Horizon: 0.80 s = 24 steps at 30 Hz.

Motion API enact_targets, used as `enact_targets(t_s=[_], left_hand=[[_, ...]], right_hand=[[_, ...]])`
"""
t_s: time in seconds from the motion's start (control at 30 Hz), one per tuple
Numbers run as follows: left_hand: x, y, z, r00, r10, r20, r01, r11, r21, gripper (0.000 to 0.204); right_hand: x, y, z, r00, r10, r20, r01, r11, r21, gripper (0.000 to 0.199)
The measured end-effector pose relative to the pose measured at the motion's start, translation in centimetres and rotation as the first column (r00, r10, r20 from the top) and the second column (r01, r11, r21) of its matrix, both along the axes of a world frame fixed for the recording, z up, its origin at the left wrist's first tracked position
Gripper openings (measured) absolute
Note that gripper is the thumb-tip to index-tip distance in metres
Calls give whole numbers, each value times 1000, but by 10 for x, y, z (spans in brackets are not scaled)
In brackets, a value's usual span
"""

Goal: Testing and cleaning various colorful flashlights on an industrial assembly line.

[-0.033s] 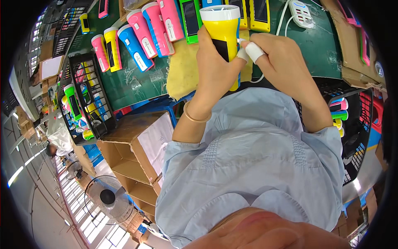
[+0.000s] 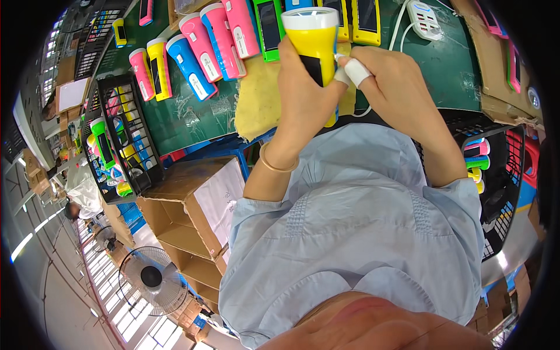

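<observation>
The green counter (image 2: 449, 70) spreads out beneath and beyond both hands' fingers. Nearer the body, below the left fingers and off to their left, stands an open cardboard carton (image 2: 186, 230). A black basket (image 2: 153, 178) of torches lies well left of the left fingers, and another black basket (image 2: 505, 219) sits right of and below the right fingers; both seem set within arm's reach. Under the left fingers is a yellow pad (image 2: 256, 105), probably there to spare the torches from scuffs.

The left hand (image 2: 306, 96) has its fingers wrapped round the yellow torch (image 2: 309, 38), which is held nearly upright, head away from the body, likely so its side faces the right hand (image 2: 396, 76). That hand's fingers are curled in a pinch at the torch's right side. Left of the left fingers, a row of pink, blue and yellow torches (image 2: 191, 67) leans slantwise, perhaps for easy picking. Beyond the right fingers rests a white charging block (image 2: 424, 20), its cables trailing toward them. Smallest, a white tip (image 2: 338, 56) pokes from the right fingers against the torch; whether it joins a cable I cannot tell
</observation>
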<state>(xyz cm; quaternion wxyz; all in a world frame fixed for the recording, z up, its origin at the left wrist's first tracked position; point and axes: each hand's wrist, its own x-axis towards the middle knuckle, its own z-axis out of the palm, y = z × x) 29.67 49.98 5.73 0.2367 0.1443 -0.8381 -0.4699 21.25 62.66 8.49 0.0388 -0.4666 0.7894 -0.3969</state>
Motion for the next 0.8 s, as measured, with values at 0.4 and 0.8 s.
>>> enact_targets(t_s=[0.4, 0.8], left_hand=[[0, -31, 12, 975, 89, -203, 68, 751, 656, 30], [-34, -2, 3, 844, 343, -412, 107, 645, 757, 51]], right_hand=[[-1, 31, -1, 930, -4, 367, 71, 983, -168, 36], [-6, -20, -43, 615, 375, 694, -86, 906, -414, 44]])
